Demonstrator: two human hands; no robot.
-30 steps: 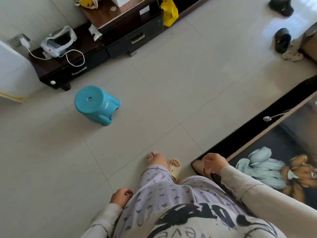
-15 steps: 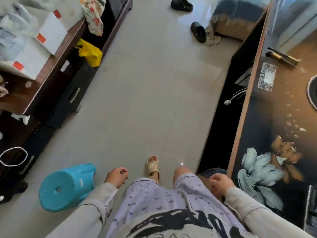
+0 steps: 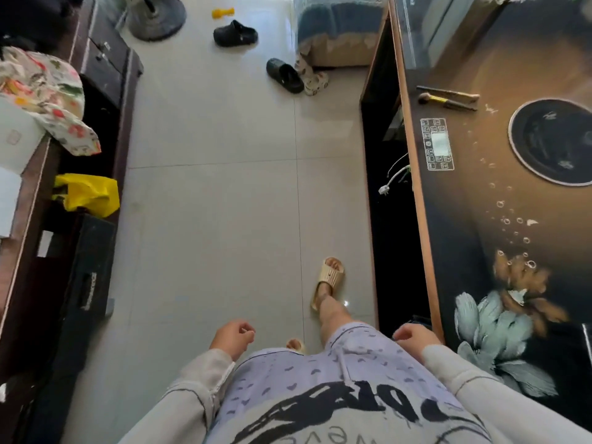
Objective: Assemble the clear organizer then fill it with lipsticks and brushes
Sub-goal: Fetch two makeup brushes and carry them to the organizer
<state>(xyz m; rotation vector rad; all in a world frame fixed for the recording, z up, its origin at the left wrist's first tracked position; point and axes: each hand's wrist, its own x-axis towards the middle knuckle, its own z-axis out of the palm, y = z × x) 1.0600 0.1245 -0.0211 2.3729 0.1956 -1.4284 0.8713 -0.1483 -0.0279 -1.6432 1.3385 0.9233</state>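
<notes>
I stand on a tiled floor beside a dark patterned table (image 3: pixel 474 225) on my right. A few makeup brushes (image 3: pixel 448 97) lie on the table's far part. No clear organizer and no lipsticks show in this view. My left hand (image 3: pixel 232 337) hangs in front of my hip with loosely curled fingers and holds nothing. My right hand (image 3: pixel 413 339) hangs by the table's edge, fingers also loosely curled and empty.
A dark low cabinet (image 3: pixel 80 238) runs along the left, with a yellow bag (image 3: pixel 86 195) and a floral cloth (image 3: pixel 45 91) on it. Black slippers (image 3: pixel 283 74) and a fan base (image 3: pixel 153 16) lie on the floor ahead. A white plug (image 3: pixel 384 189) dangles under the table.
My view has swung to the right along the aisle. The blue stool has left the view and more of the table top shows. Both hands stay low and empty.
</notes>
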